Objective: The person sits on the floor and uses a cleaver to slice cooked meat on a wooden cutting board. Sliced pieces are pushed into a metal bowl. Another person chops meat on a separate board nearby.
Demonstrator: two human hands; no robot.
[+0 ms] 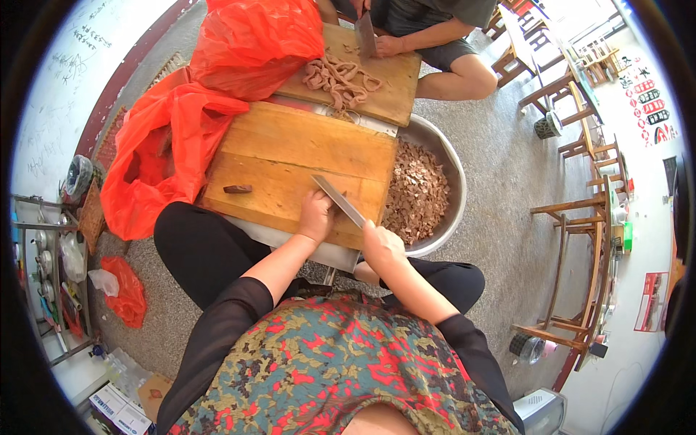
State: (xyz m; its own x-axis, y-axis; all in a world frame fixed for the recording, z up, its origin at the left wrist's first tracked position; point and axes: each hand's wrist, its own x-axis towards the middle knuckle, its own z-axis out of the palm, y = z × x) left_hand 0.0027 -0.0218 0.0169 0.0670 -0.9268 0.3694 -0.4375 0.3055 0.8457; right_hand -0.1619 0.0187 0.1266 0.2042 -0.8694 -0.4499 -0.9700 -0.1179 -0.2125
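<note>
A wooden cutting board lies before me. My right hand grips a cleaver by its handle, the blade reaching up and left over the board. Just left of the blade, my left hand rests on the board with fingers curled; a small dark edge shows by its fingertips, and whether it holds a piece cannot be told. A dark brown piece of what looks like meat lies at the board's left. Right of the board, a large metal basin holds many small chopped brown pieces.
Across from me, a person's hand is by another cleaver on a second board with pale strips of meat. Red plastic bags crowd the left side. Wooden benches stand at the right.
</note>
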